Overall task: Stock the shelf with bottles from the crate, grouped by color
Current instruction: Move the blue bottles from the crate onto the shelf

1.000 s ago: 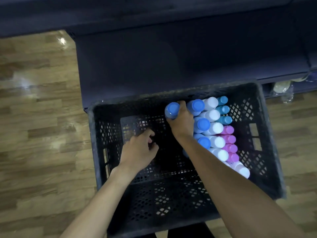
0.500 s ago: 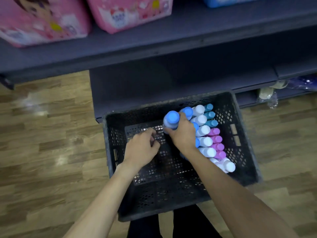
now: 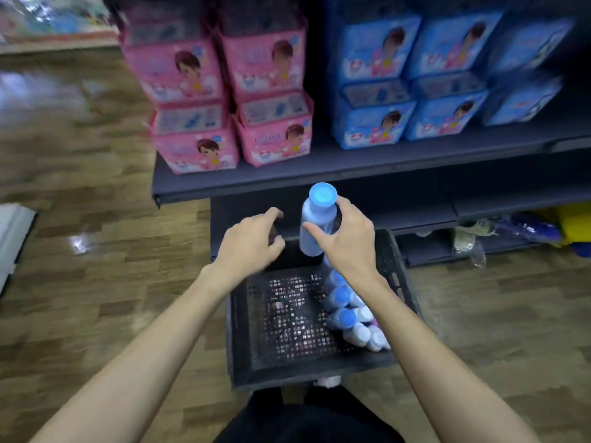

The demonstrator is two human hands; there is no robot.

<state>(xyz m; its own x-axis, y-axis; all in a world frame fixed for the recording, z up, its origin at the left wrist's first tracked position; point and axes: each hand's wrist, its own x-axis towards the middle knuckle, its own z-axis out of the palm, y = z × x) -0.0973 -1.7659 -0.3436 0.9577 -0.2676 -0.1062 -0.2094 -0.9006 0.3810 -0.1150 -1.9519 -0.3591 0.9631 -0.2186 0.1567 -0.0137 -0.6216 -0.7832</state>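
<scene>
Bottle (image 3: 315, 225) gripped upright in right hand (image 3: 348, 243), above crate (image 3: 399, 282)

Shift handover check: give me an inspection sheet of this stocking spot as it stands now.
Surface: wood-look floor; dark shelf board above the crate.
Job's things: black crate on the floor; blue-capped bottle lifted above it; more bottles along the crate's right side.
Clutter: crumpled plastic under the low shelf.
Hands: right hand grips the lifted bottle; left hand beside it, holding nothing.
Cables: nothing seen.
Surroundings: pink packs and blue packs stacked on the shelf.
</scene>
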